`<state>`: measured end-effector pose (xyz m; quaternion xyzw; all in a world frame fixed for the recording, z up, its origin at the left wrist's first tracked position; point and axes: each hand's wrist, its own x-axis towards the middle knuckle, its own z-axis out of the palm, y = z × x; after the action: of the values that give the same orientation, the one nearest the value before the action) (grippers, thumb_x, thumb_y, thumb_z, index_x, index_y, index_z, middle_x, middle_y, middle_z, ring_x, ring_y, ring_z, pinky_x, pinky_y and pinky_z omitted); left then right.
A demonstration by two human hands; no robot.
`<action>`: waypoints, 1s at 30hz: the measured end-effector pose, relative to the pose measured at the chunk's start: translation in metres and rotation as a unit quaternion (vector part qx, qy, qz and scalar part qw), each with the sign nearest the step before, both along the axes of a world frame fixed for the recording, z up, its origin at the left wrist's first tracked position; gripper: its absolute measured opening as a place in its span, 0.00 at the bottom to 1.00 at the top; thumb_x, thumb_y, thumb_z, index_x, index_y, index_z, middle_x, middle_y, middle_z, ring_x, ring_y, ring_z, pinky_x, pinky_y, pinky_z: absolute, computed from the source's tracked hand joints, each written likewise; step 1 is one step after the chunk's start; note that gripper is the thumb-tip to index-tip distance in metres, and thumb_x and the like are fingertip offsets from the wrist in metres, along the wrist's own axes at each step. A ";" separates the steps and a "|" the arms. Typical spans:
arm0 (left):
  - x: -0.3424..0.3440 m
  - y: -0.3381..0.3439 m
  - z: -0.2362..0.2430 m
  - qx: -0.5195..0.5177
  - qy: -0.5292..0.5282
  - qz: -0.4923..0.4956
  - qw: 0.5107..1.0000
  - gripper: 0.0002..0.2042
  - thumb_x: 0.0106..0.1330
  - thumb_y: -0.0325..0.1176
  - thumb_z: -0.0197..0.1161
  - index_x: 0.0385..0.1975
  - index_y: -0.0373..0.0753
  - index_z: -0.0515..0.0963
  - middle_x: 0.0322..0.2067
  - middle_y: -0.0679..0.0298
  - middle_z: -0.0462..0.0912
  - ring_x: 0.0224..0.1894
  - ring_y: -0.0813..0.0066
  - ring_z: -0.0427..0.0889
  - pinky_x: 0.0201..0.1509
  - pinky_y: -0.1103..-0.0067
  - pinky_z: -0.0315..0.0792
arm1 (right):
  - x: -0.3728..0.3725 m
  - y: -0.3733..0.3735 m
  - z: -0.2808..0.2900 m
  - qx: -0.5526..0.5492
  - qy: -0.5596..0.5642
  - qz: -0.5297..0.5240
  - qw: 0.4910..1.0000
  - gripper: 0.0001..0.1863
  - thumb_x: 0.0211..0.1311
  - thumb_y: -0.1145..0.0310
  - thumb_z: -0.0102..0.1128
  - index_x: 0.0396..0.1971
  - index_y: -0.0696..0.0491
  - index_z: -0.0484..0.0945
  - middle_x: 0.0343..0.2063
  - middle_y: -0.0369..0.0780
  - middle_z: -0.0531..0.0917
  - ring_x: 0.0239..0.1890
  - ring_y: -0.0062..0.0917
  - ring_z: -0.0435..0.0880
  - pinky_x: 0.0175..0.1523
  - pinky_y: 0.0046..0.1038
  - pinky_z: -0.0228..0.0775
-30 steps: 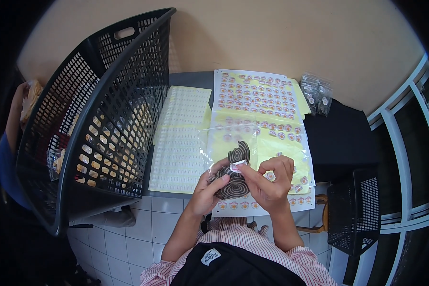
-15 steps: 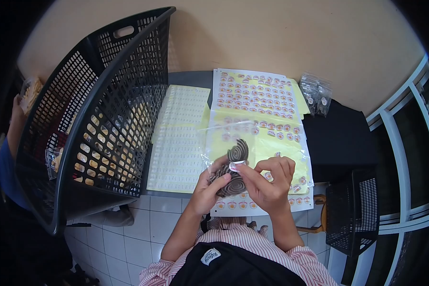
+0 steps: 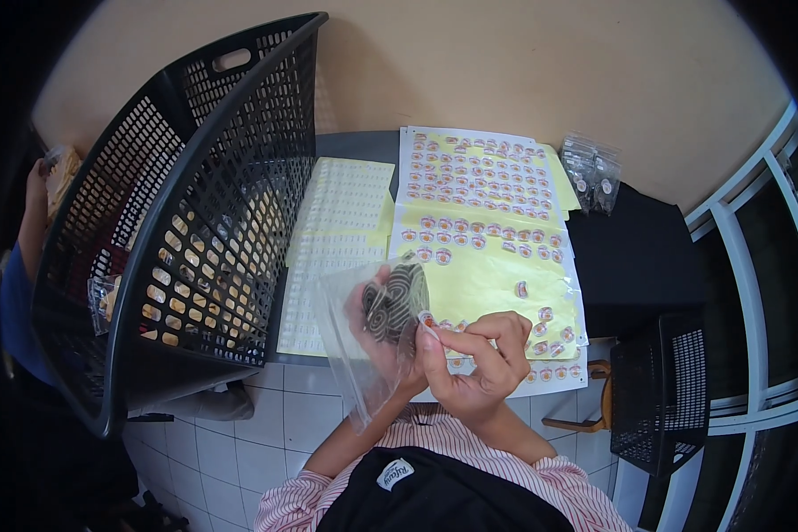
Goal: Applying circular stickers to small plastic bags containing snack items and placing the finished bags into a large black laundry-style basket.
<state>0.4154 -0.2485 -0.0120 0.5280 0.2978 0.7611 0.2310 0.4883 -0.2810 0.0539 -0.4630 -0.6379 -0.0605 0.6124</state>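
Observation:
A clear plastic bag (image 3: 344, 341) of dark spiral-striped pieces (image 3: 392, 301) lies tilted across my left hand (image 3: 383, 359). That hand is closed on the bag from beneath, with its fingers partly visible through the film. My right hand (image 3: 483, 368) pinches a small white and orange sticker (image 3: 427, 322) between thumb and forefinger, right beside the bag's right edge. Whether the sticker touches the bag, I cannot tell. Below both hands lie yellow-backed sheets of round orange stickers (image 3: 479, 182), with part of the backing peeled bare.
A large dark slatted basket (image 3: 204, 177) stands tilted at left, with packaged goods inside. Behind it, another person's hand (image 3: 37, 182) holds a bag. Sheets of small white labels (image 3: 315, 293) lie beside it. Filled clear bags (image 3: 591, 173) sit far right, above a black crate (image 3: 661, 395).
The bag has swung left and turned over, its open film now hanging toward me. My right hand has moved left and slightly down, the sticker still pinched in it.

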 end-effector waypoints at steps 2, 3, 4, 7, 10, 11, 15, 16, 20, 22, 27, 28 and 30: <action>-0.002 0.000 -0.004 -0.007 0.015 0.015 1.000 0.35 0.53 0.33 0.63 0.55 0.33 0.48 0.54 0.50 0.57 0.55 0.59 0.61 0.57 0.68 0.59 | -0.002 0.000 0.000 -0.006 0.019 0.010 1.000 0.05 0.34 0.70 0.66 0.16 0.47 0.78 0.15 0.29 0.69 0.21 0.20 0.67 0.35 0.23 0.51; -0.005 -0.001 -0.005 -0.011 0.017 -0.003 1.000 0.34 0.52 0.33 0.63 0.55 0.34 0.49 0.54 0.50 0.57 0.55 0.59 0.61 0.57 0.69 0.60 | -0.003 0.001 0.000 -0.009 0.029 0.016 0.999 0.05 0.34 0.70 0.66 0.16 0.48 0.78 0.14 0.29 0.69 0.21 0.20 0.67 0.35 0.23 0.51; -0.007 -0.002 -0.006 -0.017 0.003 -0.025 1.000 0.34 0.52 0.33 0.64 0.55 0.35 0.50 0.53 0.50 0.57 0.55 0.60 0.62 0.56 0.69 0.60 | -0.003 0.001 0.000 -0.012 0.028 0.019 0.999 0.05 0.34 0.70 0.66 0.15 0.48 0.78 0.14 0.30 0.69 0.21 0.20 0.67 0.35 0.23 0.51; -0.007 0.000 -0.007 -0.014 0.011 0.000 1.000 0.33 0.51 0.33 0.65 0.53 0.37 0.52 0.53 0.49 0.58 0.55 0.60 0.62 0.56 0.70 0.61 | -0.005 0.003 0.001 -0.022 0.025 0.026 0.999 0.05 0.35 0.70 0.65 0.14 0.48 0.77 0.14 0.30 0.69 0.21 0.21 0.67 0.34 0.23 0.51; -0.003 0.003 -0.008 -0.026 0.001 0.050 0.998 0.29 0.50 0.31 0.63 0.51 0.36 0.57 0.51 0.53 0.63 0.52 0.65 0.66 0.55 0.72 0.64 | -0.007 0.004 0.002 -0.035 0.017 0.029 0.999 0.05 0.35 0.70 0.66 0.15 0.48 0.77 0.14 0.30 0.69 0.21 0.21 0.67 0.35 0.24 0.51; -0.002 0.004 -0.008 -0.027 -0.002 0.051 0.998 0.28 0.50 0.31 0.62 0.50 0.36 0.57 0.51 0.53 0.63 0.51 0.65 0.66 0.55 0.72 0.65 | -0.008 0.005 0.002 -0.042 0.011 0.031 0.999 0.05 0.35 0.70 0.66 0.15 0.48 0.77 0.14 0.30 0.69 0.22 0.21 0.68 0.35 0.24 0.51; 0.000 0.005 -0.006 -0.063 -0.099 -0.026 0.993 0.30 0.54 0.32 0.62 0.52 0.35 0.52 0.52 0.50 0.59 0.53 0.61 0.64 0.55 0.71 0.62 | -0.007 0.007 0.003 -0.087 -0.018 0.041 0.995 0.07 0.34 0.67 0.67 0.18 0.48 0.78 0.16 0.30 0.71 0.24 0.21 0.68 0.37 0.24 0.50; 0.001 0.008 -0.005 -0.050 -0.129 -0.048 0.989 0.29 0.54 0.33 0.61 0.52 0.35 0.53 0.52 0.51 0.60 0.52 0.62 0.65 0.55 0.71 0.62 | -0.006 0.007 0.004 -0.098 -0.024 0.047 0.994 0.08 0.34 0.66 0.67 0.19 0.48 0.78 0.17 0.30 0.71 0.24 0.21 0.68 0.37 0.24 0.50; 0.003 0.016 -0.001 0.007 -0.001 0.032 0.999 0.26 0.56 0.30 0.55 0.54 0.35 0.52 0.51 0.54 0.61 0.50 0.66 0.66 0.54 0.72 0.64 | -0.002 0.007 0.006 -0.129 -0.038 0.075 0.988 0.12 0.32 0.64 0.69 0.22 0.48 0.79 0.20 0.30 0.72 0.25 0.21 0.69 0.38 0.25 0.50; -0.001 0.015 0.002 -0.032 -0.021 -0.046 0.998 0.26 0.58 0.26 0.51 0.55 0.34 0.50 0.52 0.51 0.59 0.54 0.63 0.64 0.57 0.70 0.60 | 0.000 0.006 0.006 -0.135 -0.035 0.083 0.987 0.12 0.32 0.66 0.68 0.23 0.50 0.79 0.20 0.32 0.73 0.25 0.21 0.70 0.38 0.25 0.52; -0.011 0.006 0.013 -0.176 -0.196 -0.285 0.922 0.28 0.53 0.19 0.47 0.56 0.35 0.50 0.52 0.53 0.61 0.54 0.61 0.65 0.57 0.71 0.62 | 0.012 0.019 0.001 -0.128 -0.010 0.067 0.989 0.09 0.37 0.74 0.63 0.25 0.54 0.80 0.20 0.36 0.73 0.25 0.23 0.71 0.36 0.23 0.56; -0.012 0.005 0.015 -0.187 -0.187 -0.306 0.915 0.28 0.52 0.20 0.46 0.56 0.35 0.51 0.53 0.53 0.61 0.54 0.62 0.66 0.56 0.71 0.64 | 0.014 0.020 0.000 -0.154 0.012 0.078 0.985 0.10 0.39 0.74 0.61 0.27 0.51 0.79 0.23 0.34 0.73 0.28 0.24 0.71 0.39 0.27 0.55; -0.014 0.003 0.019 -0.210 -0.173 -0.342 0.899 0.29 0.52 0.21 0.45 0.57 0.37 0.51 0.52 0.53 0.62 0.53 0.63 0.67 0.55 0.73 0.65 | 0.020 0.021 -0.001 -0.145 -0.003 0.099 0.984 0.11 0.38 0.75 0.61 0.28 0.51 0.79 0.24 0.34 0.73 0.28 0.24 0.71 0.39 0.27 0.55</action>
<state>0.4017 -0.2457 0.0069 0.3961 0.2071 0.6341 0.6310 0.5080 -0.2595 0.0532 -0.4810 -0.6843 0.0928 0.5401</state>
